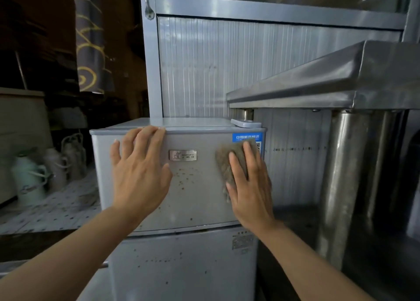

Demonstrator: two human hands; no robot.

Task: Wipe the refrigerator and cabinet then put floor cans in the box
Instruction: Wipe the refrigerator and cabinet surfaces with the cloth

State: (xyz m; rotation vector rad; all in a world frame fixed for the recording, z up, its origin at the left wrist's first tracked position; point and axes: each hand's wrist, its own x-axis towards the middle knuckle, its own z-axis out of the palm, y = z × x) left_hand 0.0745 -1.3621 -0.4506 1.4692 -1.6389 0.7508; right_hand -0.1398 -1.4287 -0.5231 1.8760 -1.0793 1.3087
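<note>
— What does the head view show of the appliance?

— A small silver two-door refrigerator stands against a ribbed grey metal cabinet. Its upper door carries a small metal brand plate, a blue energy sticker at the top right corner, and brown specks below the plate.

— And the hands?

— The left hand lies flat on the upper door, left of the plate, its fingers straight and spread, their tips reaching the door's top edge; it holds nothing. The right hand presses a brownish-grey cloth against the door's right side, just below the sticker, with straight fingers laid over it. The cloth shows to the left of and above that hand.

— Anything around it?

— To the right, a stainless steel tabletop on round steel legs stands close beside the refrigerator. On the left, pale green and white thermos jugs stand on the dotted floor.
</note>
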